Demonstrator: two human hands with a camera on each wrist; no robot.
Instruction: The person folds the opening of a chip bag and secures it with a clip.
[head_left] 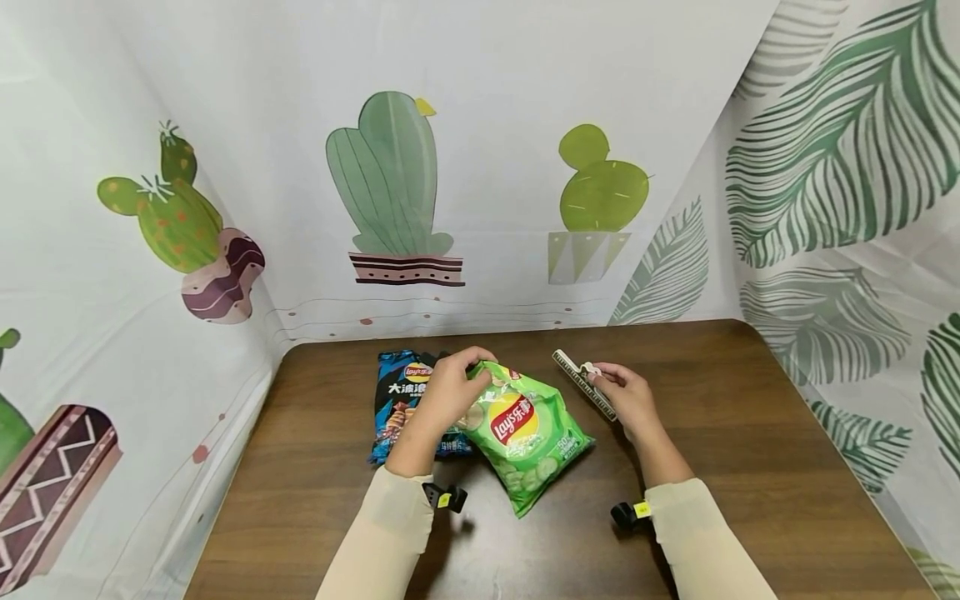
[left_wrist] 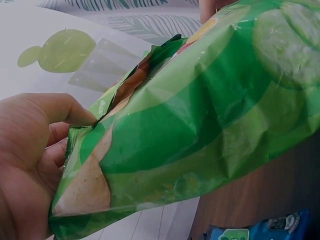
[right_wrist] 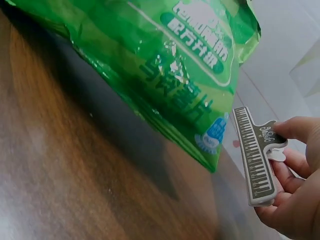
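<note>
My left hand [head_left: 453,387] pinches the top edge of a green chip bag [head_left: 517,433] between thumb and fingers. In the left wrist view the mouth of the green bag [left_wrist: 130,87] gapes along its torn top. The bag tilts over the table, its lower corner toward me. To the right, my right hand [head_left: 628,398] holds a long bag clip [head_left: 583,385] by its handle. Up close, the clip [right_wrist: 254,157] carries a piano-key print and the word Music; thumb and fingers pinch its handle tabs. The clip is apart from the bag.
A blue and black chip bag [head_left: 393,408] lies on the wooden table [head_left: 750,467] at the left, partly covered by the left hand and the green bag. Behind the table's far edge hangs a white cloth [head_left: 495,183] printed with cacti and leaves. Each wrist bears a small black camera.
</note>
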